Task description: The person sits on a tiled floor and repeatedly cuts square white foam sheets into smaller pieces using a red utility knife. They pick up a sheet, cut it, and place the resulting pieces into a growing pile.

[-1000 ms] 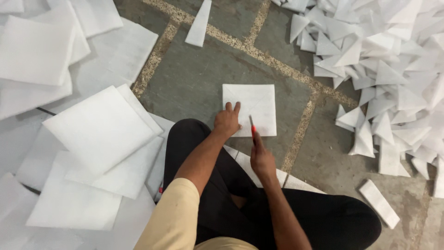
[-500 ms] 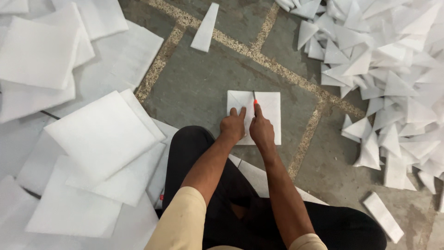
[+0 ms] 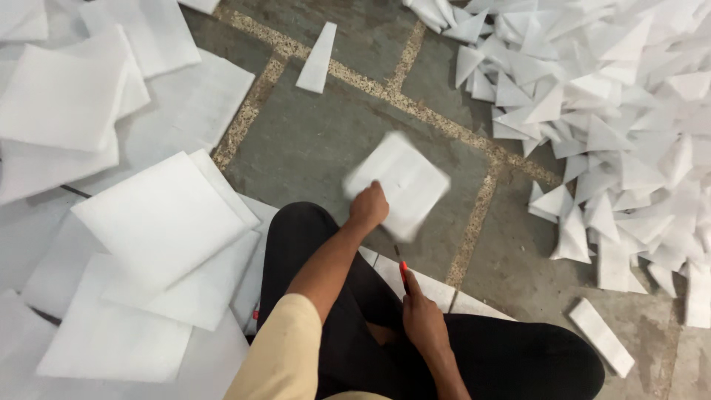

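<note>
Half a second ago both hands pressed the white square sheet flat on the floor; now my left hand has lifted it and is turning it, so the white square sheet shows blurred and tilted like a diamond above the grey stone floor. Meanwhile my right hand has drawn back toward my lap, away from the sheet.

From the head camera, looking down: my left hand is closed in a fist on the sheet's near left edge, fingers curled over it, holding it off the ground. My right hand is closed around a thin cutter with a red handle, its dark tip pointing up toward the lower corner of the sheet; the tip sits just beside that corner, and I cannot tell whether it touches. My black-trousered leg is folded across the bottom of the view, with a white sheet partly under it.

To my left lie stacked large white sheets, overlapping one another. To my right, well apart from the hands, spreads a heap of white cut triangles. One narrow white strip lies alone on the floor beyond the sheet, and another short strip lies near my right knee.
</note>
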